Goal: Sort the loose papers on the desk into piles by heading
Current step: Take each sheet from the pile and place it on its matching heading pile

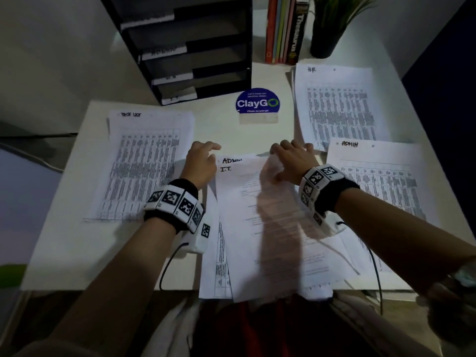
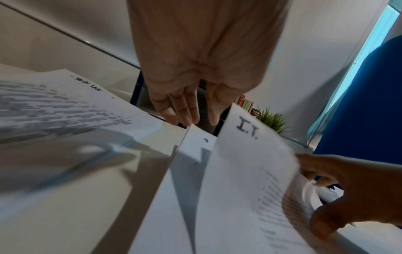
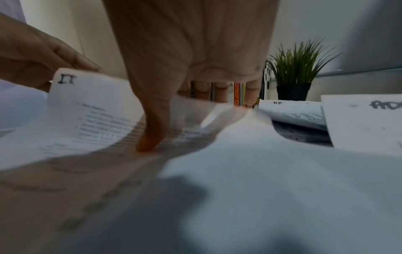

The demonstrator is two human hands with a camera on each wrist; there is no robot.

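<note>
On the white desk (image 1: pixel 77 240), the printed task-list pile (image 1: pixel 144 163) lies at 9 o'clock, the HR-headed pile (image 1: pixel 340 104) at 1, the ADMIN-headed pile (image 1: pixel 381 176) at 3, and the black tiered paper tray (image 1: pixel 195 47) at 12.

1. White printed paper sheets (image 1: pixel 278 228) with grey text and black handwritten headings;
2. Black tiered letter tray (image 1: pixel 195 47) with white labels;
3. Blue round "ClayGo" sign (image 1: pixel 257 101), white lettering, green ring;
4. White worktop (image 1: pixel 64 240);
5. Black-and-white checker-patterned wristbands (image 1: pixel 175 202).
</note>
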